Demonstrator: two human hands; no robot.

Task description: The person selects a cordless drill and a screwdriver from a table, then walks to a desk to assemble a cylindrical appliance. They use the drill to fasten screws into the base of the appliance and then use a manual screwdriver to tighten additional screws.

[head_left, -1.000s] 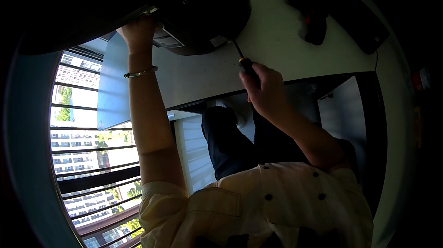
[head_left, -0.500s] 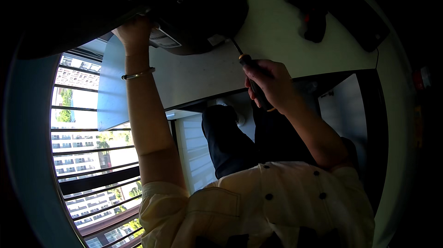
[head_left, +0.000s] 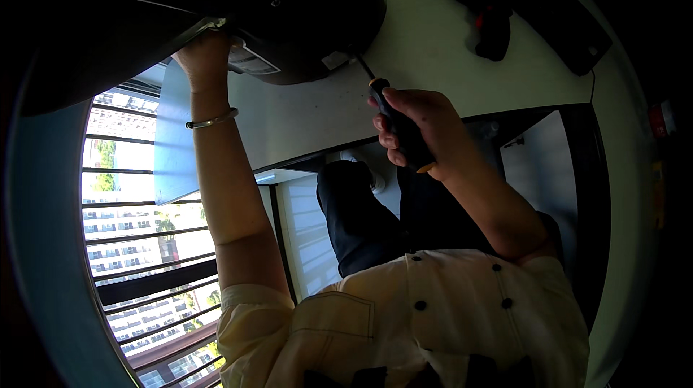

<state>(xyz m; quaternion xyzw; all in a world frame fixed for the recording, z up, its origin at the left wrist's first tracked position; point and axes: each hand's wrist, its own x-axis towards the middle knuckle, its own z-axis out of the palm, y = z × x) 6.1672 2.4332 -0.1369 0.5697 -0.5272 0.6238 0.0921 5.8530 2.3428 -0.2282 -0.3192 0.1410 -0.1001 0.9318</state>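
Note:
A large, dark, rounded housing [head_left: 310,5] stands on the pale table, with a printed label [head_left: 258,60] on its near side. My left hand [head_left: 204,63] reaches against the housing's near left underside; its fingers are hidden by the dark body. In my right hand [head_left: 426,124] is a screwdriver [head_left: 404,132] with a black and orange handle, my fingers wrapped round it. Its shaft [head_left: 364,65] slants up and left, the tip at the housing's lower right edge beside a small pale label [head_left: 335,59]. Shadow hides exactly what the tip touches.
On the table [head_left: 426,49] at the far right lie a dark pistol-shaped power tool [head_left: 494,34] with a thin bit and a long black case [head_left: 559,20]. A barred window [head_left: 144,229] is at my left. My legs [head_left: 357,215] are below the table's near edge.
My right hand has turned slightly on the screwdriver handle, with its fingers now showing further round it. The tip stays by the housing's edge. My left hand keeps its place.

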